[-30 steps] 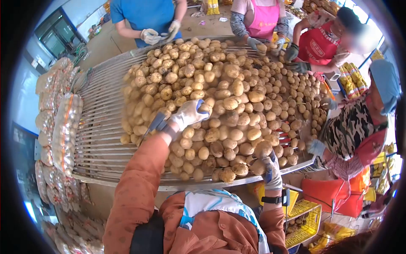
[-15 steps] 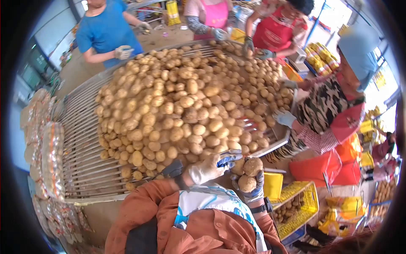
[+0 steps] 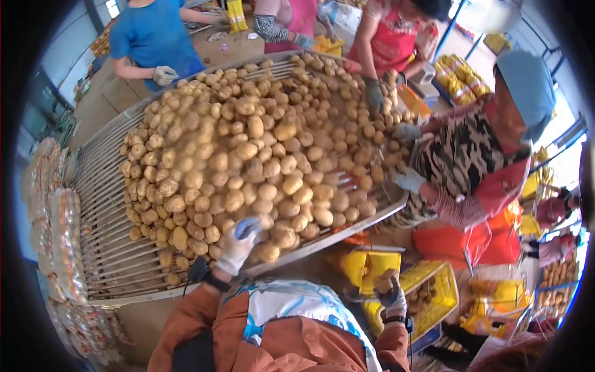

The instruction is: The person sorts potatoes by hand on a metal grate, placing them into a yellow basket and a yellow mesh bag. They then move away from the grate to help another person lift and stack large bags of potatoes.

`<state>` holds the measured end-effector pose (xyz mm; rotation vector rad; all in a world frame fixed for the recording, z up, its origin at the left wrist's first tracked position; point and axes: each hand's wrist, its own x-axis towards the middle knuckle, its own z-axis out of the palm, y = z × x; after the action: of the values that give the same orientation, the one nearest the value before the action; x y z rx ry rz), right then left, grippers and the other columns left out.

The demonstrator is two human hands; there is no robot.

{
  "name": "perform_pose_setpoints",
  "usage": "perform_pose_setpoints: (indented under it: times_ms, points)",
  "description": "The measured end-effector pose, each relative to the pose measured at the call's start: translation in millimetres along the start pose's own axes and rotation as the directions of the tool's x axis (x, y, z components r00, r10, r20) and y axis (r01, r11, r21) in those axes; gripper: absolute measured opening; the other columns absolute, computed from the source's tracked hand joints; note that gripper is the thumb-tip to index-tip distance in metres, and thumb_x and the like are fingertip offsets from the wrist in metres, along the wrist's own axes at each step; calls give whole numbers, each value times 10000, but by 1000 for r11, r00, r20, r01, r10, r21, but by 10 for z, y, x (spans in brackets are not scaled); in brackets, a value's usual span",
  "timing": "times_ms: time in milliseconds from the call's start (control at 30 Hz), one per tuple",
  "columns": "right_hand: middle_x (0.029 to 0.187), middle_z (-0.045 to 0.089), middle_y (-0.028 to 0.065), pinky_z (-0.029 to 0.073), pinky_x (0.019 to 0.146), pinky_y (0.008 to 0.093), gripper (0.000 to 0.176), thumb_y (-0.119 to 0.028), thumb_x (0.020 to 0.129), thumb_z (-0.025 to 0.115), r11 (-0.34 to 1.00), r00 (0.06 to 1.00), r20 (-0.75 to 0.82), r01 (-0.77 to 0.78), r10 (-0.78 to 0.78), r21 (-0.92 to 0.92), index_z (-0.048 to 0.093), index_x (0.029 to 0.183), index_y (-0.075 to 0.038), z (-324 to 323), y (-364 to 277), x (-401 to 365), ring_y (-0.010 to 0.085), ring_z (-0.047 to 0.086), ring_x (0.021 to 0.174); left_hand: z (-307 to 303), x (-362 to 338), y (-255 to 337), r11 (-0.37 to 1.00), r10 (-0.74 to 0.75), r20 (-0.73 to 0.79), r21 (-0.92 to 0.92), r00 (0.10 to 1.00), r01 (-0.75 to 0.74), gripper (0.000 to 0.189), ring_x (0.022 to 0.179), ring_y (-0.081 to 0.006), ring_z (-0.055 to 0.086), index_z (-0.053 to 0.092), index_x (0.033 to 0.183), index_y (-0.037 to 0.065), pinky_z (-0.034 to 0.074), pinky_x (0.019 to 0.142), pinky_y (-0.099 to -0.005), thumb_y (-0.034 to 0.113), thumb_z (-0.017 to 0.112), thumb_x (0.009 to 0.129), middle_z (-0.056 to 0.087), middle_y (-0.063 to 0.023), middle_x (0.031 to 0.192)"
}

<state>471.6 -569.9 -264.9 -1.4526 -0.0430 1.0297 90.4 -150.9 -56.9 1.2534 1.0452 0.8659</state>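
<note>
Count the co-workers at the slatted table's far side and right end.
4. Far side of the slatted table, left to right: blue-shirted worker, pink-aproned worker, red-aproned worker; right end: blue-hatted worker. Others may be hidden.

Potatoes (image 3: pixel 246 150) on table (image 3: pixel 102 214); sacks (image 3: pixel 66 242) left; crate (image 3: pixel 434 315) (more inside) right.

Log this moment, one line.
left hand: at potato pile, grip unclear | right hand: holds at least one potato, near yellow crate | pile: on slatted table
</note>
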Motion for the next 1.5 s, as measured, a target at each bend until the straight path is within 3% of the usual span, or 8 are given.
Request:
perform_pose_setpoints:
  times_ms: [67, 467, 633, 867, 1000, 1033, 1133, 1500]
  points:
    - [1035, 650, 147, 561, 750, 516, 326, -330, 904, 686, 736, 827, -231, -285, 513, 614, 546, 1148, -167, 193, -500, 39, 324, 636, 894, -306, -56, 162, 999, -25, -113, 38, 993, 29, 337, 775, -64, 619, 669, 1156, 8, 526, 650, -224, -122, 559, 866, 692, -27, 967]
    - [998, 687, 97, 549, 743, 249, 298, -98, 949, 631, 912, 897, 410, 296, -163, -284, 622, 1224, 19, 4568, -2197, -206, 162, 671, 863, -1685, -327, 317, 872, 305, -456, 487, 836, -52, 329, 867, -183, 674, 670, 1174, -1, 535, 789, -271, -40, 626, 850, 707, -93, 991]
    - [1062, 710, 166, 560, 809, 314, 337, -160, 885, 717, 544, 476, 857, 780, -197, -308, 637, 1177, -14, 6374, -1774, -250, 222, 705, 969, -2021, -138, 572, 570, 481, -343, 822, 807, 9, 384, 1007, -364, 623, 633, 1225, 42, 506, 874, -426, 106, 668, 848, 668, -171, 1060]
    - [1245, 589, 292, 542, 896, 403, 959, -513, 820, 714, -294, 658, 752, 712, -38, -638, 305, 1381, 149, 7779, -1062, -157, 374, 654, 1061, -2533, 447, 614, 545, 364, -421, 820, 831, 176, 620, 1100, -370, 588, 469, 1406, 54, 468, 966, -441, 219, 690, 851, 624, -178, 1186]
    - [1281, 565, 290, 542, 910, 414, 876, -370, 804, 775, -117, 609, 793, 786, -22, -607, 338, 1379, 126, 7757, -1003, 83, 376, 639, 1091, -2609, 684, 641, 446, 359, -326, 883, 875, 146, 697, 1158, -384, 556, 410, 1439, 28, 453, 999, -451, 248, 718, 854, 575, -207, 1271]
    - [1246, 600, 247, 556, 889, 396, 755, -263, 803, 785, 216, 542, 841, 821, -3, -528, 413, 1348, 104, 7668, -1087, 179, 357, 659, 1039, -2639, 694, 689, 496, 347, -406, 845, 846, 202, 693, 1165, -372, 556, 422, 1436, 36, 445, 1008, -448, 267, 715, 852, 584, -204, 1253]
    - [1245, 616, 162, 592, 759, 330, 674, -319, 856, 714, 974, 480, 858, 30, 181, -223, 473, 1385, 22, 7219, -1544, 174, 220, 659, 1017, -2896, 600, 653, 629, 320, -560, 729, 764, 270, 664, 1145, -371, 573, 472, 1400, 35, 456, 991, -437, 304, 723, 847, 606, -208, 1210]
    - [1172, 655, 144, 586, 730, 415, 557, -483, 881, 639, 877, 711, 676, -435, 193, 206, 587, 1282, -99, 4720, -1726, 134, 311, 660, 957, -2018, 465, 470, 350, 201, -178, 932, 963, 99, 639, 1101, -376, 583, 514, 1371, 98, 433, 1006, -516, 383, 728, 842, 540, -244, 1231]
